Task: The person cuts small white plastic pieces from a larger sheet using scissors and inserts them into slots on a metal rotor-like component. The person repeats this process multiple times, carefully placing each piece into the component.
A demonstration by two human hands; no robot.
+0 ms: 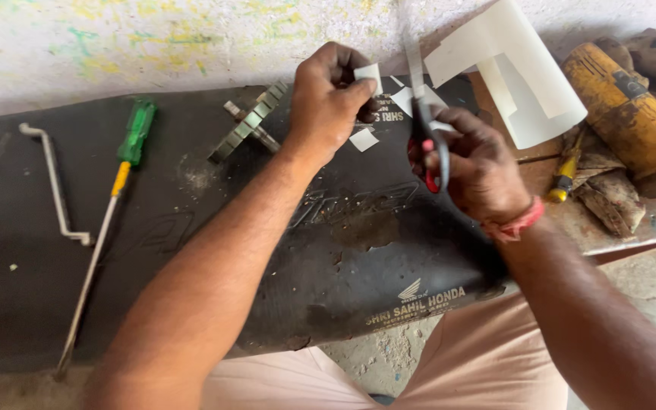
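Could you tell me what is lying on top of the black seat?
On the black seat lie a green-handled screwdriver, a bent metal rod, a metal bracket and white paper scraps. The left hand and right hand cover anything beneath them.

Everything was placed around the seat, which lay across the person's lap. On the seat's left part lay a bent rod, and just right of it a long screwdriver. Near the seat's far edge sat a metal bracket. Above the seat's right part the left hand held a small paper piece, with the right hand and its scissors right of it. Paper scraps lay on the seat between them. Beyond the seat's right end stood a paper sheet, a cylinder and a small screwdriver
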